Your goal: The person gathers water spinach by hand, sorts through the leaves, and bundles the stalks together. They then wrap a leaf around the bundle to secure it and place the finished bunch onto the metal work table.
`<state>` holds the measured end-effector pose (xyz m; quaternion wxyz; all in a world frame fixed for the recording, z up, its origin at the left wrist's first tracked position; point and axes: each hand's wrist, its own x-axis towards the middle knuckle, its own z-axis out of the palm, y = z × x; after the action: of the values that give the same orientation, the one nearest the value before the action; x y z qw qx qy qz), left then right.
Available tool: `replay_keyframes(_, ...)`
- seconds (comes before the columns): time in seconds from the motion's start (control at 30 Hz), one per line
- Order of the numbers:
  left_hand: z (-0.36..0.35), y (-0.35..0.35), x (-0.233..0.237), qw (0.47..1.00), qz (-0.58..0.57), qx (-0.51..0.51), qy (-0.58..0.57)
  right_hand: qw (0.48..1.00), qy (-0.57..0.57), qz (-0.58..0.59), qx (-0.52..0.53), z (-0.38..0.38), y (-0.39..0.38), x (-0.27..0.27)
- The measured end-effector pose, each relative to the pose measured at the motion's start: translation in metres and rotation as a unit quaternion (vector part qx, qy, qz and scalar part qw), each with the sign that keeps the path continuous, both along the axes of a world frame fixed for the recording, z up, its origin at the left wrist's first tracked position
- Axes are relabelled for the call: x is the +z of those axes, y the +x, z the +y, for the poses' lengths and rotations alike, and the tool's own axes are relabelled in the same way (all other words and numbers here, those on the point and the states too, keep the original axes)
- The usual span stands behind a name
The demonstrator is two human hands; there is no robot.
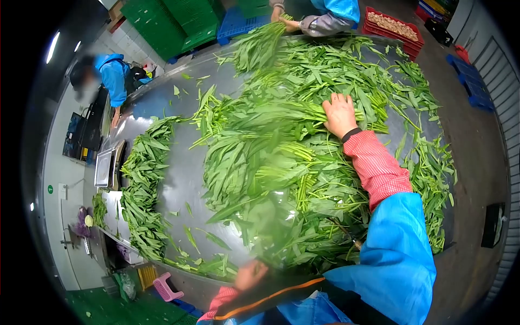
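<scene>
Bundling of leafy greens, by the look of it, at the gathering stage: a handful pinned down but not yet lifted. Most likely called for next: closing round stems lying the same way, drawing them clear of the tangle without snapping any, then squaring the cut ends. At the upper left of the frame, a co-worker's blue jacket; below it, what looks like a scale at the left end of the steel tabletop. Just right of that, a row of gathered bunches laid in a curve down the left side, apart from the main heap with bare metal between. Across the centre, the loose heap itself, covering most of the tabletop, stems and leaves crossed every way. At the lower centre, left hand, blurred, at the near rim of the heap, touching or just beside the closest leaves; clenched on stems or released, impossible to tell. At the top centre, another person's hands in the far end of the same heap. Right of centre, right hand set well into the greens, palm down, fingers spread flat over a cluster of pale stems, pressing rather than gripping, red checked sleeve running back toward the lower right. At the upper right, red crate on the floor, well apart.
</scene>
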<state>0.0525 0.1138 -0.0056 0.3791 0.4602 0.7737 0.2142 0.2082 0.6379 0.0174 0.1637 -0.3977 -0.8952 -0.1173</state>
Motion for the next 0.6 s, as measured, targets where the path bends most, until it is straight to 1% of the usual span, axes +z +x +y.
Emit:
replay_keyframes(0.07,-0.002,0.002,-0.002,1.000,-0.004,0.001,0.002,0.999,0.031,0.020,0.039,-0.007,-0.004,0.030)
replay_keyframes(0.13,-0.002,0.003,-0.003,1.000,-0.007,0.011,-0.016,0.999,0.036,0.016,0.038,-0.017,-0.012,0.057)
replay_keyframes(0.2,-0.004,-0.001,-0.010,1.000,0.000,-0.004,-0.016,0.995,-0.093,0.007,0.028,-0.018,-0.017,0.072)
replay_keyframes(0.27,-0.003,-0.003,-0.013,1.000,-0.004,-0.007,0.002,0.974,-0.223,0.019,-0.020,-0.018,-0.019,0.094)
replay_keyframes(0.3,-0.003,-0.003,-0.012,1.000,-0.007,-0.009,-0.008,0.959,-0.282,0.006,-0.023,-0.011,-0.016,0.096)
replay_keyframes(0.33,-0.002,-0.003,-0.010,1.000,-0.010,-0.011,-0.017,0.934,-0.354,0.046,-0.030,0.005,-0.012,0.076)
replay_keyframes(0.4,-0.005,-0.006,-0.011,1.000,-0.016,-0.013,-0.018,0.843,-0.528,0.083,-0.054,0.021,0.003,0.052)
replay_keyframes(0.43,-0.007,-0.008,-0.014,1.000,-0.021,-0.013,-0.007,0.838,-0.535,0.089,-0.069,0.019,0.007,0.049)
replay_keyframes(0.47,-0.008,-0.009,-0.017,1.000,-0.026,-0.012,0.003,0.865,-0.494,0.041,-0.077,0.027,0.011,0.039)
replay_keyframes(0.5,-0.007,-0.009,-0.017,0.999,-0.029,-0.011,-0.010,0.874,-0.478,0.044,-0.069,0.028,0.013,0.043)
replay_keyframes(0.53,-0.006,-0.010,-0.015,0.999,-0.034,-0.010,-0.025,0.883,-0.464,0.046,-0.061,0.025,0.014,0.054)
replay_keyframes(0.57,-0.006,-0.010,-0.014,0.998,-0.038,-0.011,-0.041,0.901,-0.426,0.044,-0.068,0.024,0.015,0.070)
replay_keyframes(0.6,-0.008,-0.010,-0.018,0.999,-0.034,-0.011,-0.027,0.907,-0.411,0.082,-0.037,0.028,0.016,0.079)
